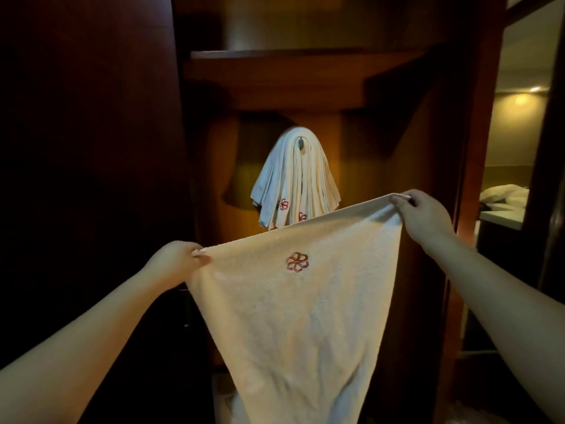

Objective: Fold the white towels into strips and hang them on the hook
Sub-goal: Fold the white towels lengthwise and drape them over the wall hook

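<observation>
A white towel with a red flower emblem hangs spread out in front of me. My left hand pinches its top left corner and my right hand pinches its top right corner, held higher. Behind it, several folded white towels drape over a metal hook on the wooden back panel of the closet. The lower ends of the hung towels are hidden by the stretched top edge of the held towel.
A wooden shelf juts out above the hook. A dark closet door stands at the left. At the right, an opening shows a lit room with a bed and pillows. Something pale lies on the closet floor.
</observation>
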